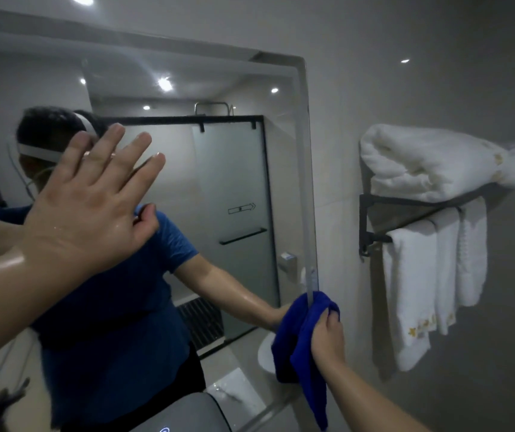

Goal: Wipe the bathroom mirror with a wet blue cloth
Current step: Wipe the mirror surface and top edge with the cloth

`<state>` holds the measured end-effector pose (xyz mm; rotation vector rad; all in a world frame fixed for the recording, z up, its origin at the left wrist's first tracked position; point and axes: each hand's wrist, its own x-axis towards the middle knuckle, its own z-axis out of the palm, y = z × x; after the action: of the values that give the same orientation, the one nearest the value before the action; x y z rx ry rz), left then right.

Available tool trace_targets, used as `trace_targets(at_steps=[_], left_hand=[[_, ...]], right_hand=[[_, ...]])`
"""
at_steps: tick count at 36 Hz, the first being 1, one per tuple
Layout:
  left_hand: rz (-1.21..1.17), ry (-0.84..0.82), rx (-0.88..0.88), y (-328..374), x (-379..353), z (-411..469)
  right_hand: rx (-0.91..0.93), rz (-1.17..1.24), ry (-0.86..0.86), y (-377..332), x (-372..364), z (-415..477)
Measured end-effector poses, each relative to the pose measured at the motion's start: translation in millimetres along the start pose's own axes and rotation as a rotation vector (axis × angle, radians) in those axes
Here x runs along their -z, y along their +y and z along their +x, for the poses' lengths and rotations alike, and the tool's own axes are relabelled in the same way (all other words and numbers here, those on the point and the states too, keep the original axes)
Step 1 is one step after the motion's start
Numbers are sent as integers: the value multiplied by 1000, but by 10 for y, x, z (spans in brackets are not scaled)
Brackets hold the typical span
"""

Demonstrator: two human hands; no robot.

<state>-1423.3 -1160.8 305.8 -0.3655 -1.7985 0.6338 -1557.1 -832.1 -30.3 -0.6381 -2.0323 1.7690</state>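
Observation:
The bathroom mirror (225, 169) fills the left and middle of the head view, its right edge running down to the lower middle. My right hand (328, 336) is shut on the blue cloth (304, 344), which is bunched against the mirror's lower right edge and hangs down below my fist. My left hand (94, 198) is raised flat in front of the glass with its wet fingers spread apart and nothing in it. The mirror reflects a person in a blue shirt and a glass shower door.
A black wall rack (374, 213) to the right of the mirror carries folded white towels (430, 163) on top and more white towels (421, 291) hanging below. A grey rounded device (181, 413) sits at the bottom. The wall right of the mirror is plain grey.

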Motion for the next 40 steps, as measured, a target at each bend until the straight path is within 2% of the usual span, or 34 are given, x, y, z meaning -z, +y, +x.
trace_targets(at_steps=[5,8,14,18,20,22,26,29,33,38,40], left_hand=[[-8,-1,7,-9,3,11],[-11,17,8,-9,2,18],[-7,40,3,-6,-46,7],[-18,26,3,-21,-53,-2],[-20,22,10,-19,-50,-4],[-15,29,13,-14,-45,1],[-15,28,14,-14,-47,13],[-17,43,15,-15,-78,5],[-28,73,6,-15,-125,-4],[-47,87,14,-4,-139,-13],[-46,100,11,5,-142,-9]], right_hand=[[-190,-45,-40,473,-4,155],[-130,-69,-66,283,77,151],[153,71,87,-1543,146,74],[423,83,164,-2837,307,144],[547,77,183,-3267,374,95],[641,41,253,-3406,375,99],[727,57,318,-3048,291,172],[672,48,329,-2514,220,190],[537,-6,283,-1530,101,162],[231,-100,155,-231,-36,233],[147,-114,83,89,-22,167]])
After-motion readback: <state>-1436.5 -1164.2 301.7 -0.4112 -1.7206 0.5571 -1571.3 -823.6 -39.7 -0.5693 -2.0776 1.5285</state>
